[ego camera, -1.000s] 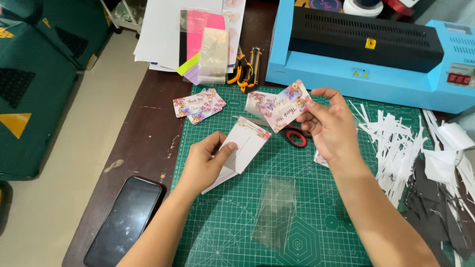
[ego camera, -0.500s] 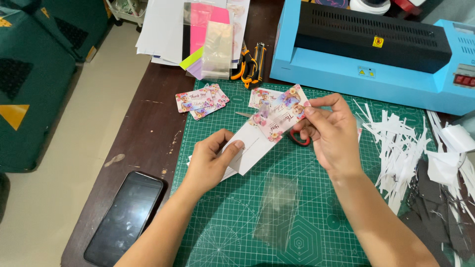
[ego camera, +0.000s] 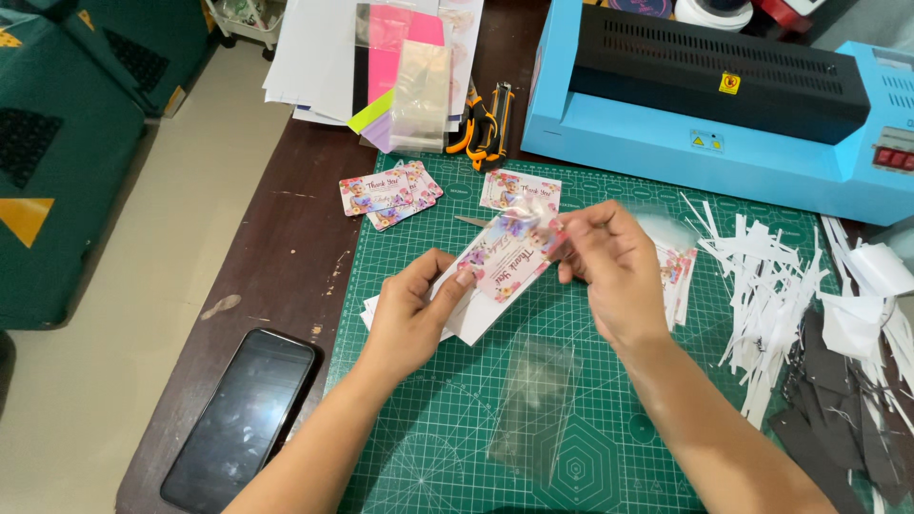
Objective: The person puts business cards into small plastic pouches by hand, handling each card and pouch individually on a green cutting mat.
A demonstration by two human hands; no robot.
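the floral card sat between my two hands above the green cutting mat, tilted, over a white envelope. nearest me, an empty clear sleeve lay flat on the mat, and a dark phone rested on the brown worktop to the left. my left hand gripped the card's lower left corner together with the envelope beneath it, thumb on top. my right hand pinched the card's upper right end, where crinkled clear film showed. white paper strips were heaped to the right. farther off, more floral cards lay at the mat's left edge. beyond them were an orange-handled cutter, pink and white sheets and a blue laminator.
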